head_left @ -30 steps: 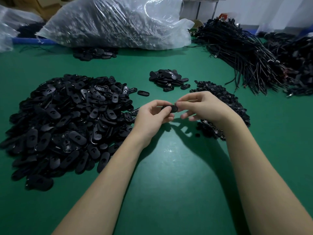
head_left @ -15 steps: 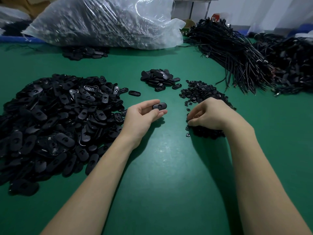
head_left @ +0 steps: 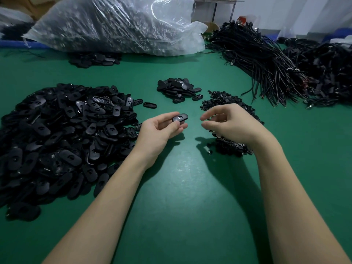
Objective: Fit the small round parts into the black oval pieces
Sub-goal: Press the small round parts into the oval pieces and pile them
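My left hand (head_left: 162, 128) pinches one black oval piece (head_left: 180, 118) between thumb and fingertips, a little above the green table. My right hand (head_left: 230, 124) hovers just right of it, over the pile of small round parts (head_left: 228, 101). Its fingers are curled and blurred, and I cannot tell whether a small part sits between them. A big heap of black oval pieces (head_left: 62, 134) lies to the left. A smaller heap of oval pieces (head_left: 178, 87) sits beyond the hands.
A large clear plastic bag (head_left: 118, 25) of parts lies at the back. Bundles of black cables (head_left: 266, 60) cover the back right. One loose oval piece (head_left: 150, 105) and another small heap (head_left: 93, 60) lie on the green table (head_left: 190, 206).
My right hand dipped into the pile of small round parts and has now lifted back toward the left hand. The left hand kept hold of the oval piece.
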